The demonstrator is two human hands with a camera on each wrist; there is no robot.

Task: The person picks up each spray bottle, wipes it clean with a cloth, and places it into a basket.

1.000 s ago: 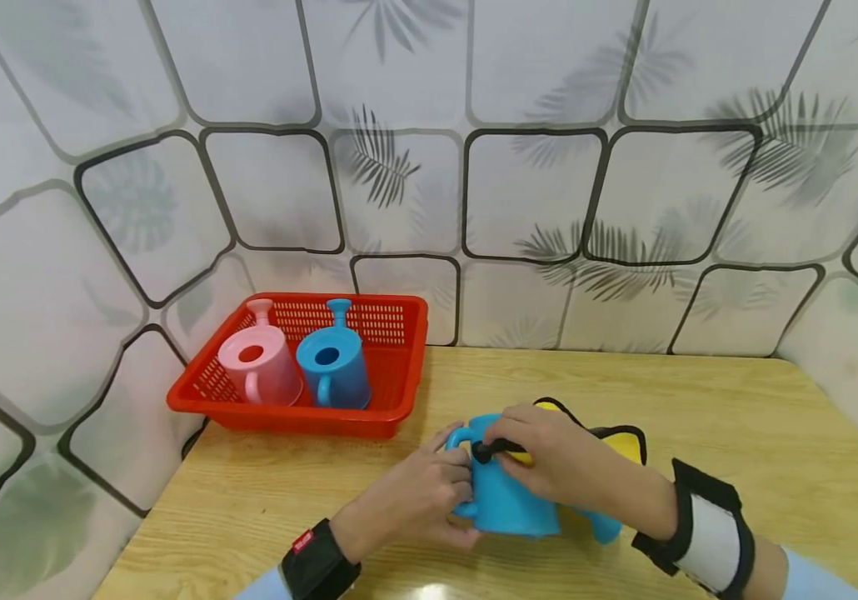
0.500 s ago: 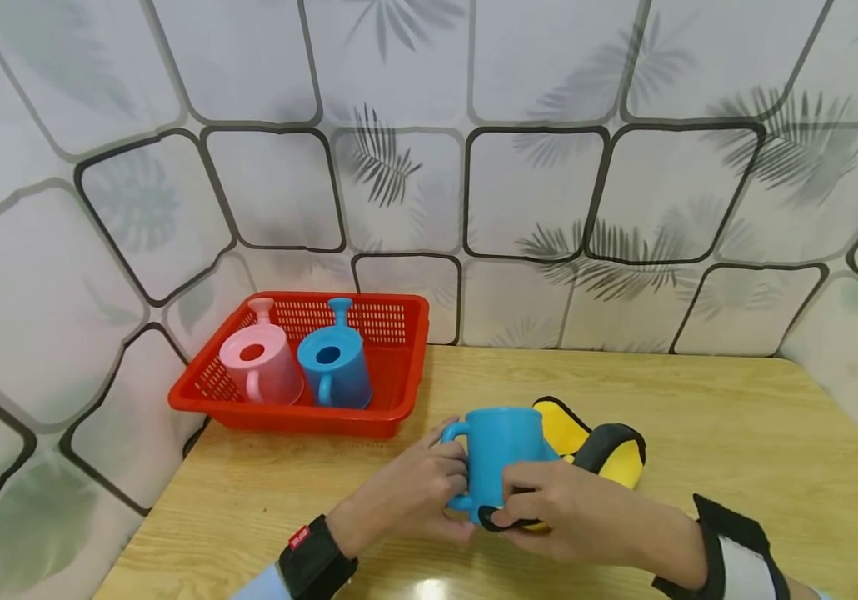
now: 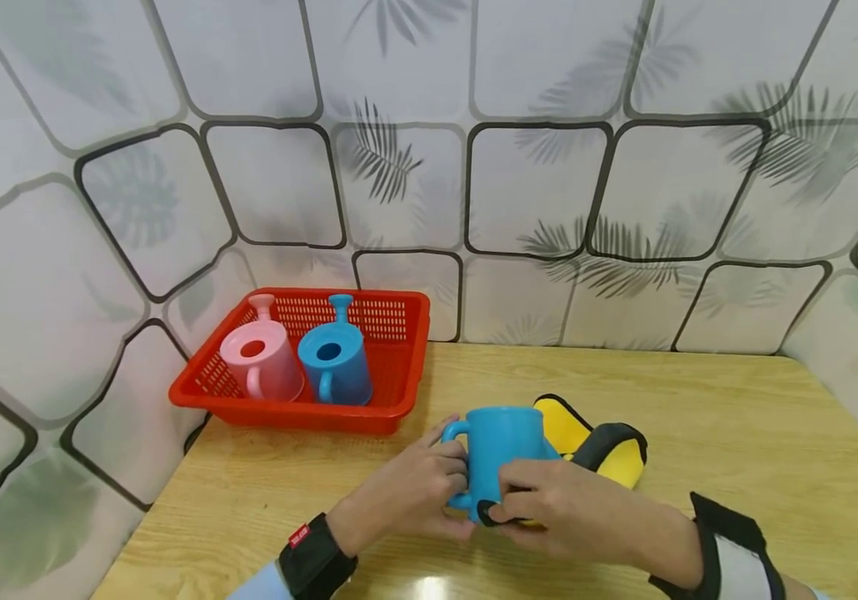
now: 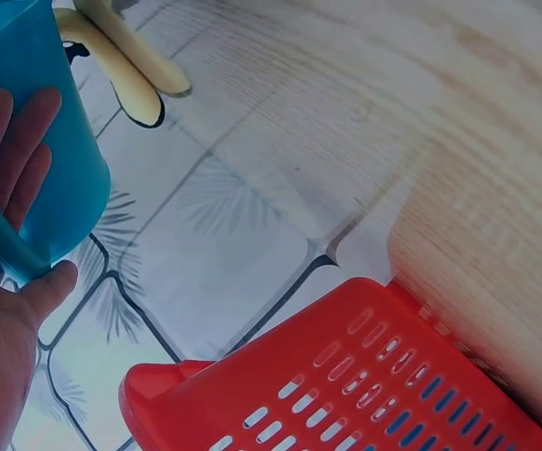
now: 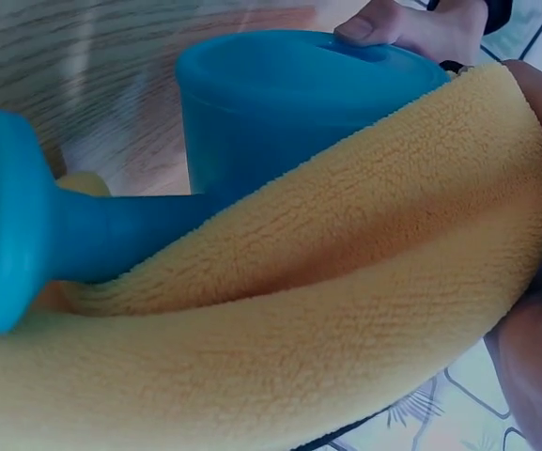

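Note:
A blue toy watering can (image 3: 504, 437) stands in front of me, its side handle toward the left. My left hand (image 3: 416, 493) grips it at that handle; in the left wrist view, fingers (image 4: 22, 155) lie along the blue wall inside the handle. In my right hand (image 3: 560, 504) is a bunched yellow cloth (image 3: 622, 467) with a dark grey side and black edging. The hand presses the cloth against the can's lower side. In the right wrist view the fluffy yellow fold (image 5: 374, 225) covers part of the can beside its spout (image 5: 120, 235).
At the back left of the wooden table (image 3: 736, 467) sits a red plastic basket (image 3: 301, 421). It contains a pink watering can (image 3: 267, 367) and another blue watering can (image 3: 342, 371). A patterned wall covering (image 3: 526, 192) rises behind the table and along its sides.
My right hand has moved the cloth from the can's upper part down to its lower side. The can has tilted more upright in my left hand. Little differs over the last half second.

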